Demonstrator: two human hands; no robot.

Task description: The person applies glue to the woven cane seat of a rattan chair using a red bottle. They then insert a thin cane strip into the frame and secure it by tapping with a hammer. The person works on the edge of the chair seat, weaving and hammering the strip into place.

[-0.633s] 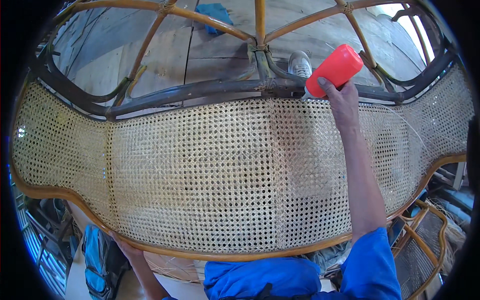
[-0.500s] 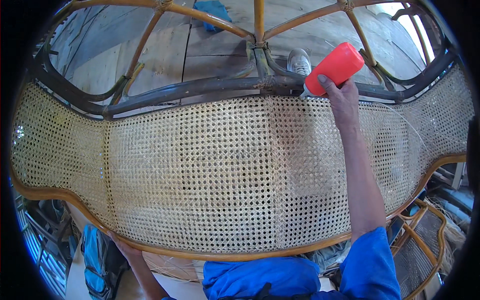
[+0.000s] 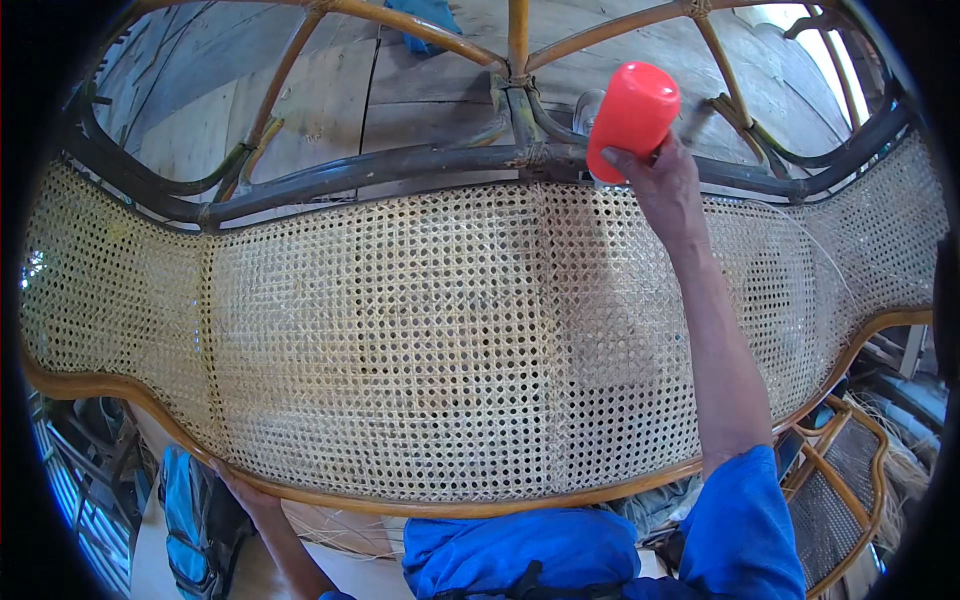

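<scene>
head view: right hand (image 3: 665, 185) is wrapped around a red bottle (image 3: 637, 112), which is tilted base-up at the far edge of the woven cane panel (image 3: 400, 340), right of its centre seam (image 3: 548, 340). left hand (image 3: 252, 497) is at the near rattan rim (image 3: 400, 506), fingers mostly hidden beneath; cannot tell whether they grip. blue-and-black backpack (image 3: 187, 520) beside the left forearm (image 3: 292, 555).

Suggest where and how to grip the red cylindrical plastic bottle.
Likely the side wall of the bottle, from the lower right, as the bare right hand does: the smooth round body suits a wrap, and its base-up tilt puts the lower end by the far edge of the woven cane panel.
</scene>
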